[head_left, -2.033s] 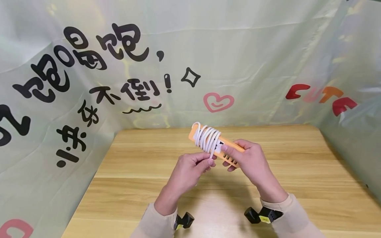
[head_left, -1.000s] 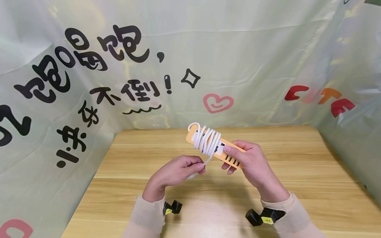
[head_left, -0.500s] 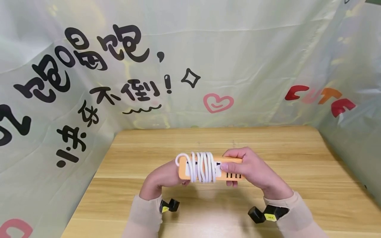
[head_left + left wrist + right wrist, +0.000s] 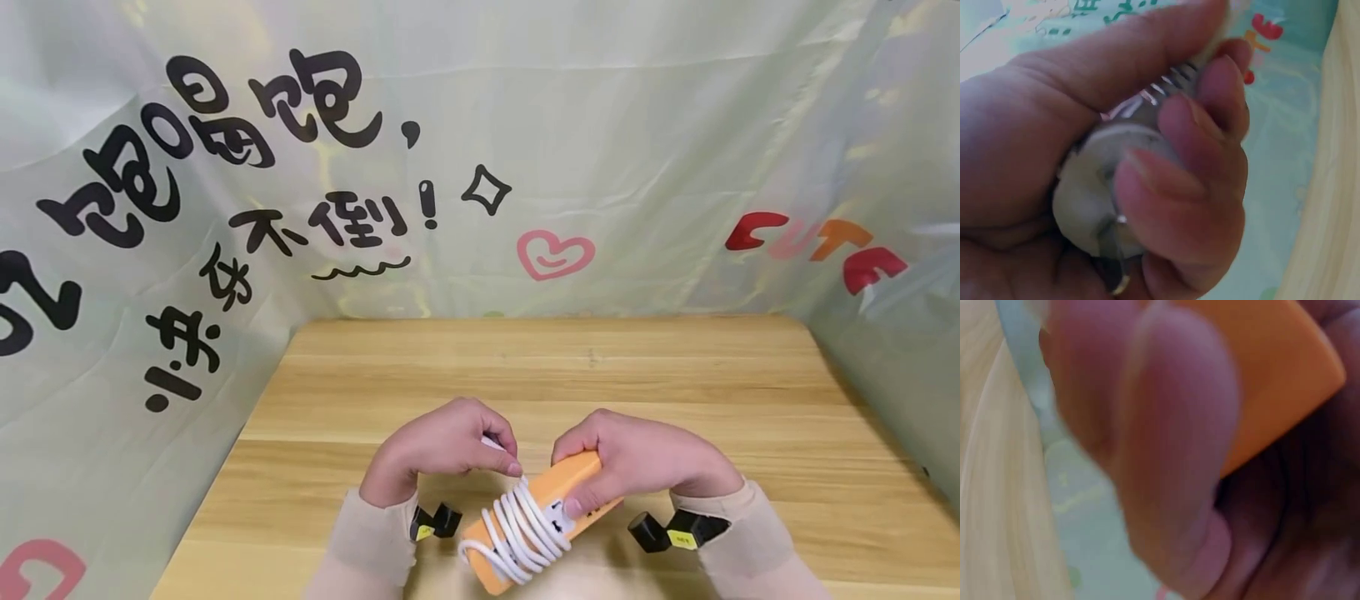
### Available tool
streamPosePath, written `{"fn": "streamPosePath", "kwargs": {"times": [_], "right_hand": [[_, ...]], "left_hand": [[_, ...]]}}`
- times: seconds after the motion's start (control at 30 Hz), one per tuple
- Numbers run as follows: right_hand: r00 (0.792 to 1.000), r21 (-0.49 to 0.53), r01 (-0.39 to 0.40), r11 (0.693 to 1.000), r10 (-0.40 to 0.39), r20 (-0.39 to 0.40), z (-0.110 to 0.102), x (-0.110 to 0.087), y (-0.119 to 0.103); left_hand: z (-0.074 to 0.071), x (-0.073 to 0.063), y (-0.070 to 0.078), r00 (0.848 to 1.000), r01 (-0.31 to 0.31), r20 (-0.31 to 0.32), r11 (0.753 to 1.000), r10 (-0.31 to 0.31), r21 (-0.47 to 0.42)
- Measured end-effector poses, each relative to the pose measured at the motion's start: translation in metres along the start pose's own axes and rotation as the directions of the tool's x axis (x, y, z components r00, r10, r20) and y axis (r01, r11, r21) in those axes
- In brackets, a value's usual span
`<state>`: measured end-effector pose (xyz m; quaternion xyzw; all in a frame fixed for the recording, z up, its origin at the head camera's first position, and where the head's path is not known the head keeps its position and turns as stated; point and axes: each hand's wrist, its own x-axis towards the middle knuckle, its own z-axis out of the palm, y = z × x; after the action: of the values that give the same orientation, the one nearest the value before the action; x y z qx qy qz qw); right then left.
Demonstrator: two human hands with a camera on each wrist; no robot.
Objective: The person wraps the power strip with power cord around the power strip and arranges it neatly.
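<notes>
An orange power strip [image 4: 567,477] slants down to the left in the head view, with its white cord [image 4: 527,525] wrapped round it in several turns. My right hand [image 4: 647,457] grips its upper right end, thumb on the face near the slots; the right wrist view shows the strip's orange end [image 4: 1279,381] inside the curled fingers. To the left, my left hand [image 4: 453,440] pinches the free cord between thumb and finger. In the left wrist view the pale round plug [image 4: 1082,194] with metal prongs lies in that hand's palm, under curled fingers.
A wooden table [image 4: 420,358] lies under both hands. Pale cloth walls [image 4: 630,150] with printed writing and a pink heart stand behind it and at both sides. Each wrist carries a small black camera [image 4: 678,529].
The power strip has come down towards the person and tilted, its left end now lowest. My left hand drew the cord away, passed behind the strip, and now shows above it.
</notes>
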<state>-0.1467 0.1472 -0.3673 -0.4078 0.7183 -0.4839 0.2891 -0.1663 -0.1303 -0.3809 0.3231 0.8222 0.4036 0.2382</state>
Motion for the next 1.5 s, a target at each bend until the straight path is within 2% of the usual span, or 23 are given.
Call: {"fn": "streamPosePath", "kwargs": {"times": [0.1,0.2,0.33,0.43,0.5,0.57,0.63,0.7,0.83,0.9,1.03,1.13,1.2,1.33,1.5], "right_hand": [[0.998,-0.112,-0.054,0.992,0.055,0.001,0.003,0.0,-0.001],[0.989,-0.249,-0.143,0.958,0.131,-0.066,0.008,0.002,-0.006],[0.97,-0.406,-0.226,0.885,0.167,-0.176,0.014,0.006,-0.011],[0.945,-0.493,-0.301,0.816,0.186,-0.268,0.018,0.009,-0.012],[0.92,-0.521,-0.358,0.775,0.2,-0.336,0.023,0.013,-0.011],[0.886,-0.524,-0.422,0.74,0.214,-0.411,0.029,0.018,-0.008],[0.844,-0.508,-0.48,0.715,0.22,-0.489,0.035,0.025,-0.004],[0.794,-0.479,-0.527,0.702,0.206,-0.571,0.041,0.031,0.003],[0.692,-0.394,-0.57,0.721,0.164,-0.703,0.048,0.039,0.02],[0.638,-0.321,-0.576,0.752,0.167,-0.752,0.049,0.041,0.03],[0.552,-0.147,-0.549,0.823,0.225,-0.803,0.049,0.042,0.048],[0.519,-0.052,-0.511,0.858,0.259,-0.815,0.05,0.043,0.06],[0.503,-0.002,-0.491,0.871,0.281,-0.818,0.052,0.043,0.067],[0.484,0.091,-0.456,0.885,0.333,-0.809,0.057,0.045,0.078],[0.48,0.137,-0.45,0.882,0.368,-0.796,0.059,0.046,0.085]], "left_hand": [[0.004,0.003,0.005,1.0,0.001,-0.015,0.998,0.0,0.058],[0.007,0.004,0.009,0.998,0.03,-0.066,0.994,-0.024,0.102],[0.012,0.004,0.015,0.989,0.076,-0.139,0.988,-0.057,0.132],[0.015,0.005,0.019,0.978,0.101,-0.196,0.982,-0.069,0.16],[0.017,0.005,0.022,0.969,0.119,-0.238,0.975,-0.073,0.187],[0.019,0.005,0.024,0.956,0.138,-0.284,0.965,-0.07,0.224],[0.021,0.006,0.026,0.94,0.163,-0.333,0.956,-0.076,0.243],[0.024,0.008,0.027,0.921,0.179,-0.381,0.958,-0.083,0.226],[0.032,0.014,0.028,0.881,0.174,-0.466,0.973,-0.086,0.149],[0.037,0.017,0.027,0.857,0.168,-0.508,0.979,-0.086,0.116],[0.052,0.026,0.022,0.796,0.179,-0.599,0.979,-0.084,0.101],[0.063,0.033,0.017,0.762,0.189,-0.644,0.975,-0.07,0.118],[0.07,0.037,0.012,0.757,0.204,-0.649,0.971,-0.077,0.122],[0.079,0.043,0.002,0.75,0.208,-0.655,0.972,-0.089,0.106],[0.081,0.05,-0.007,0.744,0.165,-0.664,0.983,-0.073,0.077]]}}
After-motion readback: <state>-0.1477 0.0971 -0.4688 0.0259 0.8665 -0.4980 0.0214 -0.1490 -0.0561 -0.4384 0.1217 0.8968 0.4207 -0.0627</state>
